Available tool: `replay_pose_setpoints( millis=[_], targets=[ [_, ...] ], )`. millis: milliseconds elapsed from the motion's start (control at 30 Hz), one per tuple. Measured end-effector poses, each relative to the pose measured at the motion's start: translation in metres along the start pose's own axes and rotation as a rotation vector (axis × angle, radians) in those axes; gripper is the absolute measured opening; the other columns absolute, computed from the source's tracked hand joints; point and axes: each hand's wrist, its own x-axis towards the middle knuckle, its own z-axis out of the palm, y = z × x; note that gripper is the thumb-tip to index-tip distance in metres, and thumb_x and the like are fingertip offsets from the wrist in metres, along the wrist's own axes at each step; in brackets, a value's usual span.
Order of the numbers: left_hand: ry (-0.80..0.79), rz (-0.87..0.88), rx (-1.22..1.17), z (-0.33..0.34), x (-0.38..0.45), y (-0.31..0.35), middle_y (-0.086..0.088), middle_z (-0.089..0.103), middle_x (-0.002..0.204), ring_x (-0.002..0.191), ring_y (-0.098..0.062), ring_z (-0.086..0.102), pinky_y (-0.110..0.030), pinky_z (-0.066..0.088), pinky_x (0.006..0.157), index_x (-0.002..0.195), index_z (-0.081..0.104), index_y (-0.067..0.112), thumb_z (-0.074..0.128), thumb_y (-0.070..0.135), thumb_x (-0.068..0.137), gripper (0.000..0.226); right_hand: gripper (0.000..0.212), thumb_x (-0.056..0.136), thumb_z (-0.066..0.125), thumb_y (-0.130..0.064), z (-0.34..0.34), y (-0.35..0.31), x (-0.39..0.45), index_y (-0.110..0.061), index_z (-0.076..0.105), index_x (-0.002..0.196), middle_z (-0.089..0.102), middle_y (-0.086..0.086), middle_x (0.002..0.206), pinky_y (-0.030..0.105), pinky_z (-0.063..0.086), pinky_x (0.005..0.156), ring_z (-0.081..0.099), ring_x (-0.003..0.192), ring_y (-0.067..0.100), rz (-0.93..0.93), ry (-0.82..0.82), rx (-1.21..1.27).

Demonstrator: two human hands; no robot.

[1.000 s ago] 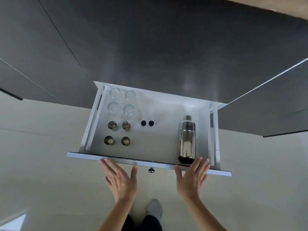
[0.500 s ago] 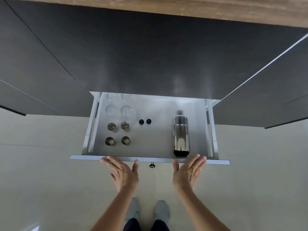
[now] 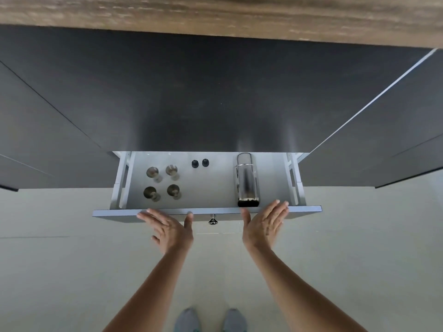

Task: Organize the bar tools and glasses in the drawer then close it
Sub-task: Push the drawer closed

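Grey-white is the shallow pull-out drawer [image 3: 215, 188] we track; it sits roughly half out of the dark cabinet front [image 3: 215, 97], its far part hidden under that panel. Sorting looks done to us. Four small metal jigger cups [image 3: 163, 184] stand in a two-by-two block at the left. Two small black round stoppers [image 3: 200, 163] sit side by side at far centre. One polished steel cocktail shaker [image 3: 247, 180] lies lengthwise at the right, dark base toward the near edge. All are well apart from each other, nothing tipped across another. We see no glasses in the exposed part; they may be under the cabinet overhang, we cannot tell. What we judge is left: push the drawer fully in.

The drawer's flat grey front panel [image 3: 115, 213] runs across the near edge, small chrome knob [image 3: 212, 220] at its middle. Our left hand [image 3: 169, 230] is spread flat, fingers splayed, fingertips [image 3: 143, 213] at the panel's top edge left of the knob; it holds nothing. Our right hand [image 3: 263, 224] is likewise flat and empty, fingers together-ish, tips at the panel right of the knob, just near of the shaker's base. Contact looks likely for both, but palm pressure we cannot confirm. The knob sits between the hands, untouched. Pale floor [image 3: 60, 271] and grey shoes [image 3: 211, 319] below; wood-grain countertop edge [image 3: 215, 15] at the far top.
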Motion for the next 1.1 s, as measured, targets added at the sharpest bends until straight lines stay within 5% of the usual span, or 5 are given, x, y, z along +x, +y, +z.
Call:
replay_pose_setpoints(
  millis=[200, 400, 667, 1100],
  targets=[
    [0.013, 0.012, 0.044, 0.0, 0.03, 0.021, -0.017, -0.035, 0.153, 0.149, -0.034, 0.001, -0.052, 0.02, 0.116, 0.146, -0.023, 0.002, 0.043, 0.063, 0.086, 0.108, 0.096, 0.088, 0.03, -0.063, 0.001, -0.019, 0.03, 0.0, -0.015, 0.145, -0.018, 0.02, 0.157, 0.042, 0.008, 0.12, -0.013, 0.146, 0.032, -0.036, 0.029, -0.023],
    [0.072, 0.102, 0.153, 0.004, 0.052, 0.038, -0.019, -0.029, 0.155, 0.147, -0.033, -0.017, -0.054, 0.012, 0.119, 0.148, -0.018, 0.006, 0.033, 0.063, 0.09, 0.097, 0.092, 0.089, 0.025, -0.063, 0.001, -0.035, 0.057, -0.002, -0.013, 0.146, -0.016, 0.019, 0.158, 0.047, 0.01, 0.12, -0.01, 0.147, 0.033, -0.081, 0.061, -0.051],
    [0.069, 0.509, 0.564, 0.004, 0.074, 0.025, -0.013, -0.026, 0.158, 0.147, -0.03, -0.018, -0.055, 0.004, 0.117, 0.149, -0.02, 0.019, 0.025, 0.056, 0.095, 0.079, 0.078, 0.093, 0.028, -0.057, 0.016, -0.021, 0.061, -0.022, -0.016, 0.148, -0.02, 0.013, 0.157, 0.051, 0.005, 0.117, -0.01, 0.147, 0.033, -0.414, 0.058, -0.26],
    [0.063, 0.616, 0.648, -0.008, 0.105, 0.042, -0.005, -0.024, 0.159, 0.149, -0.027, -0.013, -0.058, 0.008, 0.116, 0.15, -0.016, 0.025, 0.023, 0.053, 0.097, 0.071, 0.081, 0.093, 0.027, -0.058, 0.004, -0.036, 0.089, -0.028, -0.03, 0.142, -0.035, 0.009, 0.153, 0.053, -0.006, 0.116, -0.023, 0.144, 0.033, -0.432, -0.059, -0.379]
  ],
)
